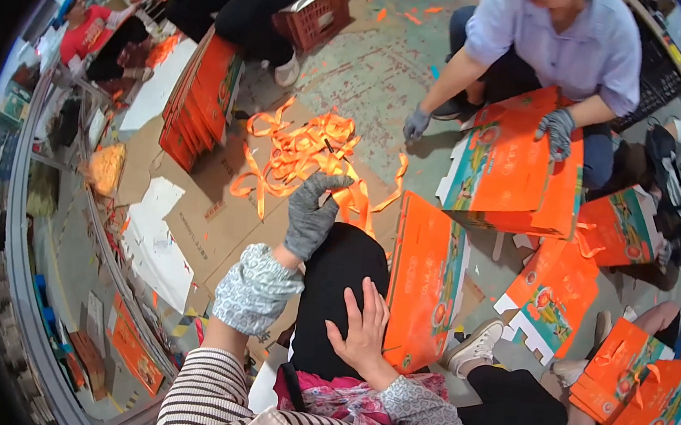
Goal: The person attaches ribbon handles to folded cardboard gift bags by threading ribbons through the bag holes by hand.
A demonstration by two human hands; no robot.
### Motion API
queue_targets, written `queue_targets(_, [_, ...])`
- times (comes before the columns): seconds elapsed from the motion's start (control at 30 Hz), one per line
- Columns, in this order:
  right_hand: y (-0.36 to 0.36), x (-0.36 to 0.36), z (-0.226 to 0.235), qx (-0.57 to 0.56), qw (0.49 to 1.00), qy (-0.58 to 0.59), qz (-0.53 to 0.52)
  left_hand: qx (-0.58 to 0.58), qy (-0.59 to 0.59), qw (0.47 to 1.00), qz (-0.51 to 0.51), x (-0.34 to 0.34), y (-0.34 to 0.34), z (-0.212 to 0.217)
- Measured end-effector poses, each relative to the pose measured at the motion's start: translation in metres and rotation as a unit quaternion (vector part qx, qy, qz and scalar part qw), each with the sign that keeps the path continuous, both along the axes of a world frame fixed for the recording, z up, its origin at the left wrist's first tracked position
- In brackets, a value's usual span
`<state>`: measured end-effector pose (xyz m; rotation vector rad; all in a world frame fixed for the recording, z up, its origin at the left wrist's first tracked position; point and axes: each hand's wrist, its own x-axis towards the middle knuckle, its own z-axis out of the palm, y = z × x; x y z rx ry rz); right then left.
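My left hand (311, 216), in a grey knit glove, reaches past my black-trousered knee to a tangled heap of orange ribbon (302, 145). Its fingers curl at the heap's near edge, closed on a ribbon strand that trails to the right; the fingertips are partly hidden. Bare and spread, my right hand (362, 328) rests on my thigh with nothing in it. Just right of that hand stands a stack of folded orange cartons (419, 290) with green printed sides.
Brown cardboard (212, 229) lies under the ribbon. Across from me, a person in grey gloves (559, 133) handles a large orange carton bundle (508, 171). More orange cartons (197, 100) stand far left. A red crate (314, 17) sits behind. Other people work at both sides.
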<state>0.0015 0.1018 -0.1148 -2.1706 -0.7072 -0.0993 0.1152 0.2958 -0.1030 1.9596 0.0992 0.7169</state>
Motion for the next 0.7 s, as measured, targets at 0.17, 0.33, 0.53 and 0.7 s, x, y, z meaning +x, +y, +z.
queue_targets(0.17, [-0.049, 0.004, 0.015, 0.098, 0.983, 0.06, -0.142, -0.1, 0.056, 0.971, -0.21, -0.038, -0.076, 0.085])
queue_targets(0.33, [-0.127, 0.032, 0.084, 0.391, 0.891, 0.212, -0.095, -0.026, 0.082, 0.907, -0.412, -0.07, -0.146, 0.093])
queue_targets(0.53, [-0.21, 0.015, 0.123, 0.493, 0.758, 0.427, 0.024, -0.128, 0.229, 0.832, -0.489, -0.098, -0.239, 0.088])
queue_targets(0.7, [-0.252, -0.001, 0.126, 0.609, 0.685, 0.386, -0.1, -0.209, 0.255, 0.776, -0.538, -0.119, -0.283, 0.072])
